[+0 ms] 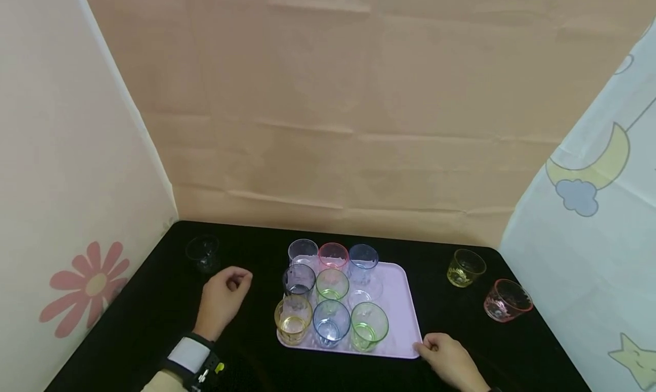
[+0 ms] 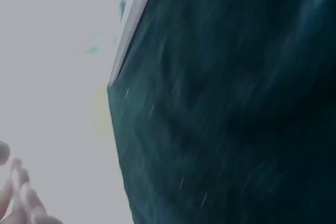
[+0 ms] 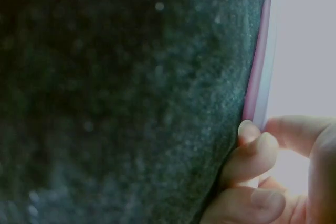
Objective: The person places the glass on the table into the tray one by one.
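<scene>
A pink tray (image 1: 397, 312) lies on the black tabletop. Several tinted glasses stand on it in rows, among them a red-rimmed glass (image 1: 333, 257), a dark glass (image 1: 299, 279), a yellow glass (image 1: 294, 321), a blue glass (image 1: 331, 323) and a green glass (image 1: 369, 327). At the tray's near right corner my right hand (image 1: 451, 360) pinches the rim; the right wrist view shows thumb and fingertips on the tray edge (image 3: 257, 77). My left hand (image 1: 222, 301) hovers left of the tray, fingers loosely curled, holding nothing. Just beyond it stands a dark clear glass (image 1: 203, 255).
On the right stand a yellow glass (image 1: 465, 268) and a pink-red glass (image 1: 507, 302), the latter near the table's right edge. Brown paper (image 1: 348, 124) hangs behind the table; patterned white sheets (image 1: 579, 238) flank both sides.
</scene>
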`<state>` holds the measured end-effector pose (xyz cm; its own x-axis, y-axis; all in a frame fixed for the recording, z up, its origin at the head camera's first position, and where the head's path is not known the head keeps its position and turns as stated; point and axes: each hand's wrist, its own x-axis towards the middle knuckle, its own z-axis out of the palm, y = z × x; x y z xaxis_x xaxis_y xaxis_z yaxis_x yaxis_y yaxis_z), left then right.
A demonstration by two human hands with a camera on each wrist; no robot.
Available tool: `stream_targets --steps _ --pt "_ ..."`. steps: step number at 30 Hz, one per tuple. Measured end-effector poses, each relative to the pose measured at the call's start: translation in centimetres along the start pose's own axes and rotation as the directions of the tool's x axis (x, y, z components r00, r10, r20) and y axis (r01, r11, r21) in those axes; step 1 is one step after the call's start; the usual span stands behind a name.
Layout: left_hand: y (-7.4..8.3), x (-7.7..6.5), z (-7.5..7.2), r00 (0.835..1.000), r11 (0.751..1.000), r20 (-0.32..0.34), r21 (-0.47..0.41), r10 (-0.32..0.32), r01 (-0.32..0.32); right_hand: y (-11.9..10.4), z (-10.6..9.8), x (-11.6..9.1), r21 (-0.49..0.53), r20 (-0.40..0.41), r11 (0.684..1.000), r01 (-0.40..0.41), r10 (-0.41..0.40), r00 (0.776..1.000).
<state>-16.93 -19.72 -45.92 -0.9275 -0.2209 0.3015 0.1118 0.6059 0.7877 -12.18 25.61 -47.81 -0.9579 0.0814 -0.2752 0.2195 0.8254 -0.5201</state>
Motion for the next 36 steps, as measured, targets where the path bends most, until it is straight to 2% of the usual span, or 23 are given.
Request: stream_targets --steps 2,5,8,10,13,16,19,23,25,31,34,36 --pt "-0.4 1.1 -0.8 0.99 0.998 -0.121 0.0 0.068 -0.069 0.0 -0.1 0.0 0.001 0.004 1.0 0.0 0.0 1.0" --pt "-1.2 2.6 -1.8 0.956 0.993 -0.274 -0.016 0.106 -0.115 0.1 -0.2 -0.1 0.002 0.004 1.0 -0.003 0.003 1.0" --pt "-2.4 3.7 -2.7 0.927 0.995 -0.371 -0.062 0.05 -0.078 0.1 -0.2 -0.1 0.006 -0.004 1.0 0.004 -0.004 1.0" --pt "-3.1 4.3 -3.2 0.917 0.994 -0.399 -0.106 -0.019 -0.026 0.1 -0.1 -0.2 0.017 -0.008 1.0 0.011 -0.011 1.0" --pt "-4.4 4.9 -3.7 0.922 0.98 -0.363 -0.185 -0.132 0.067 0.2 0.0 -0.3 0.027 -0.009 1.0 0.011 -0.011 1.0" --pt "-5.7 5.2 -3.9 0.938 0.958 -0.265 -0.237 -0.225 0.163 0.3 0.0 -0.3 0.021 -0.016 1.0 0.017 -0.016 1.0" --pt "-6.8 5.6 -3.8 0.941 0.933 -0.168 -0.266 -0.293 0.243 0.4 0.1 -0.3 0.016 -0.026 1.0 0.017 -0.017 1.0" --pt "-7.8 6.1 -3.4 0.934 0.907 -0.079 -0.279 -0.35 0.316 0.3 0.1 -0.3 0.016 -0.024 1.0 0.011 -0.011 1.0" --pt "-8.0 6.5 -3.1 0.932 0.904 -0.062 -0.273 -0.358 0.329 0.3 0.0 -0.3 0.016 -0.028 1.0 0.013 -0.013 1.0" --pt "-8.0 7.1 -2.3 0.911 0.877 0.009 -0.268 -0.412 0.399 0.2 0.1 -0.4 0.03 -0.035 0.999 0.024 -0.023 0.999" --pt "-8.0 7.2 -2.2 0.902 0.859 0.025 -0.294 -0.431 0.419 0.1 0.1 -0.4 0.029 -0.032 0.999 0.035 -0.034 0.999" --pt "-7.9 7.2 -2.2 0.903 0.854 0.019 -0.317 -0.429 0.412 0.1 0.1 -0.4 0.025 -0.034 0.999 0.044 -0.043 0.998"
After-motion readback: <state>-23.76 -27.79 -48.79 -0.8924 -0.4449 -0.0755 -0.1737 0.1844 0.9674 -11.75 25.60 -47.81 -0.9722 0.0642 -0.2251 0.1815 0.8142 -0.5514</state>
